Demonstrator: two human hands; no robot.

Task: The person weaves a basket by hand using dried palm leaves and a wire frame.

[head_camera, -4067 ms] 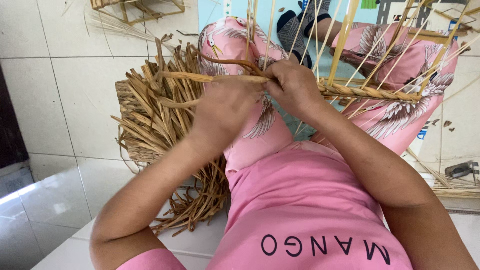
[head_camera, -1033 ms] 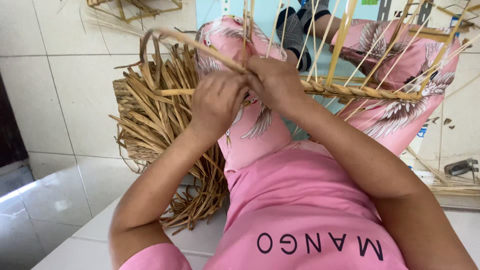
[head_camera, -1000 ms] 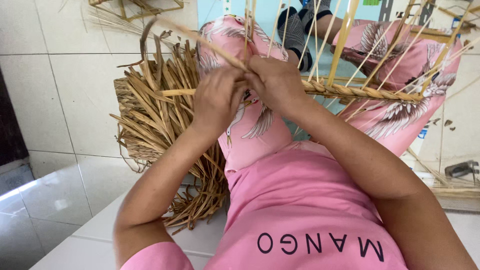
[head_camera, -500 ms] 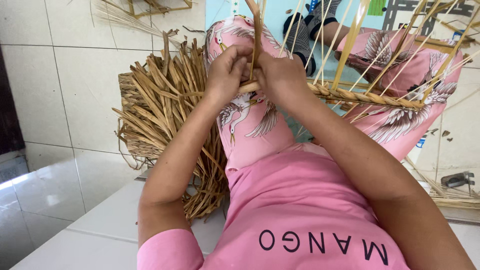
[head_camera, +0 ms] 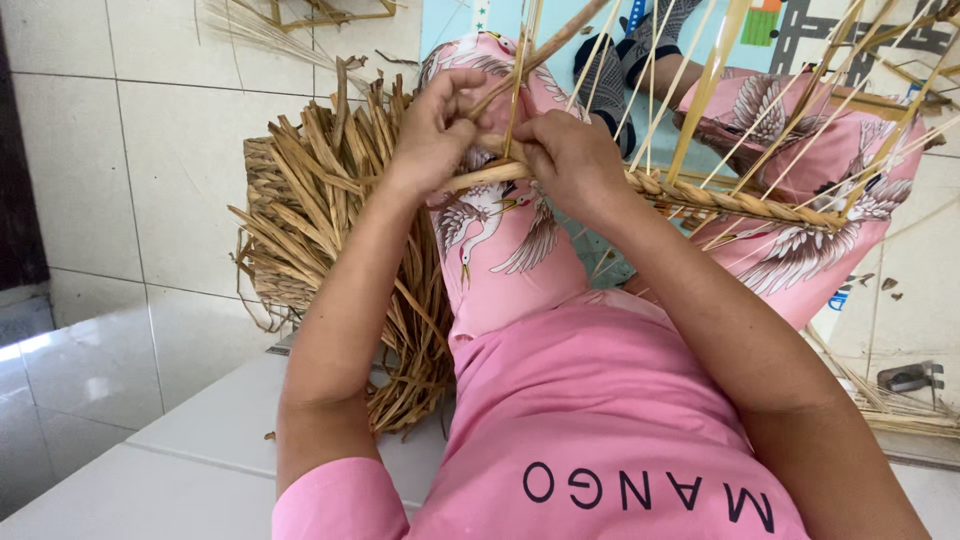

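Left hand (head_camera: 435, 130) pinching a straw strand (head_camera: 540, 50), right hand (head_camera: 570, 160) gripping woven braid (head_camera: 740, 200), forearms raised

The person wears a pink short-sleeved top (head_camera: 600, 420) with dark lettering. Pink trousers (head_camera: 500, 250) carry a white crane print. Both forearms are bare.

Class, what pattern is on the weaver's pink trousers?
White cranes on the pink trousers, clearest in the head view.

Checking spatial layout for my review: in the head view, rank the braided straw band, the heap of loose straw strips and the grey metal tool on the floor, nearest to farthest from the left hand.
From the left hand:
1. Braided straw band, gripped at its near end, running right.
2. Heap of loose straw strips, just left of the forearm.
3. Grey metal tool, far right on the floor.
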